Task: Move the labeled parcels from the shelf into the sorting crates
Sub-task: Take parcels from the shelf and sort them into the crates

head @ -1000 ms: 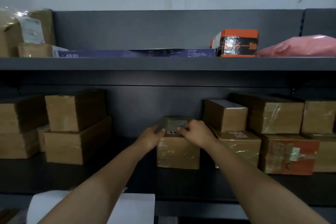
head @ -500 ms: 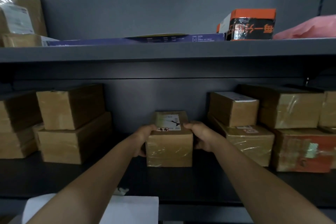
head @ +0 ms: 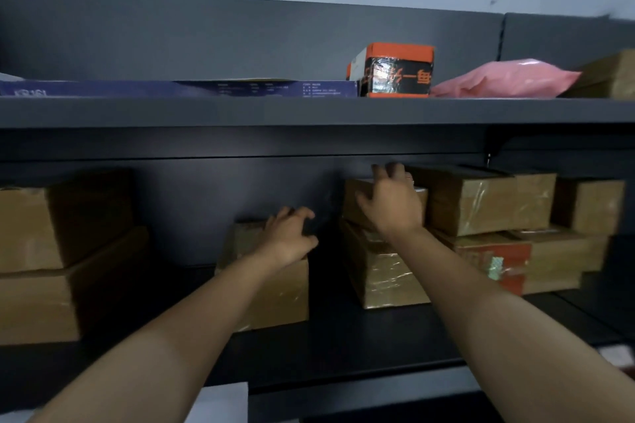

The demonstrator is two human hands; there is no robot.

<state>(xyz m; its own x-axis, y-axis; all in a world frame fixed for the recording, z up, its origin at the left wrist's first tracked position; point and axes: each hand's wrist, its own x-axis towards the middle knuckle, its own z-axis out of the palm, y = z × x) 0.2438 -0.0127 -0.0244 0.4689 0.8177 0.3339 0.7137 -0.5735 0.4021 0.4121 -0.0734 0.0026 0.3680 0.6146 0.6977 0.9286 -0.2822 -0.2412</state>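
Left hand (head: 290,237): it lies over the top rear of a small brown box (head: 275,295) that stands alone on the lower shelf (head: 343,340). The fingers are bent and spread like a claw above the box's right top edge. The picture is blurred there, so it cannot be told whether they clamp the box or only rest on it.

Right hand (head: 391,204): it is higher and farther in than the left. The fingers are nearly straight and fanned. The palm faces down on the top of a stacked box (head: 354,213), with the fingertips at its far edge. The hand lies flat and grips nothing.

The stacked box sits on a larger taped box (head: 385,275). That pair stands just right of the small brown box, with a dark gap between.

Just right of the right hand, a large box (head: 481,206) sits beside the stacked box. It rests on an orange box (head: 491,261), and a further box (head: 587,206) stands beyond. Well to the left of the left hand is a pile of two boxes (head: 58,251).

On the upper shelf (head: 309,110), above both hands, are a flat blue box (head: 206,87), an orange-and-black box (head: 398,70) and a pink bag (head: 505,79).

By the left forearm, at the bottom edge, lies a white object (head: 220,402); its kind is unclear.
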